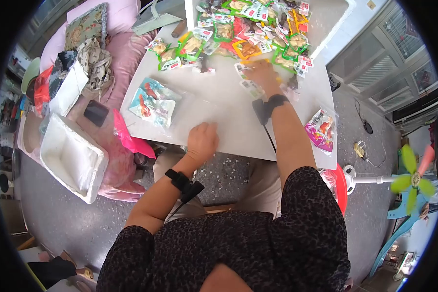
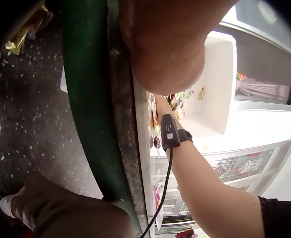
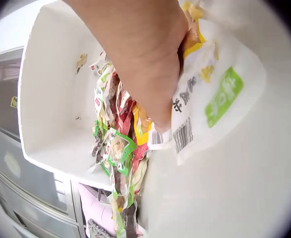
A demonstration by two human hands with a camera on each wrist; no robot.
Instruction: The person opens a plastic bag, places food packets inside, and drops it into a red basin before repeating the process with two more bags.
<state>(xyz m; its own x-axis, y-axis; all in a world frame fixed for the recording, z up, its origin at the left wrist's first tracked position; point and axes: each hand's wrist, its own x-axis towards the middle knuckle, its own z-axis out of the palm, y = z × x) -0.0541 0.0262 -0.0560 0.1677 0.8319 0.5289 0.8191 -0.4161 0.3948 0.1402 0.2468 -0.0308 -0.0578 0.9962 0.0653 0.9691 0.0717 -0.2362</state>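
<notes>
Near the front edge of the white table (image 1: 219, 109), my left hand (image 1: 203, 141) rests with its fingers curled and nothing visible in it; the left wrist view shows only its near side (image 2: 167, 64). My right hand (image 1: 264, 75) grips a white packet with yellow edging (image 1: 248, 83), beside the heap of snack packets (image 1: 248, 29). In the right wrist view the thumb side of the right hand (image 3: 150, 74) lies against that white packet (image 3: 210, 94), which shows a green label and barcode; the other fingertips are hidden.
White foam box (image 1: 333, 24) lies tipped behind the heap. Blue-white packets (image 1: 153, 104) sit at the table's left, purple packets (image 1: 321, 129) at its right edge. An empty foam box (image 1: 73, 155) and pink bedding are left; a fan (image 1: 415, 179) stands right.
</notes>
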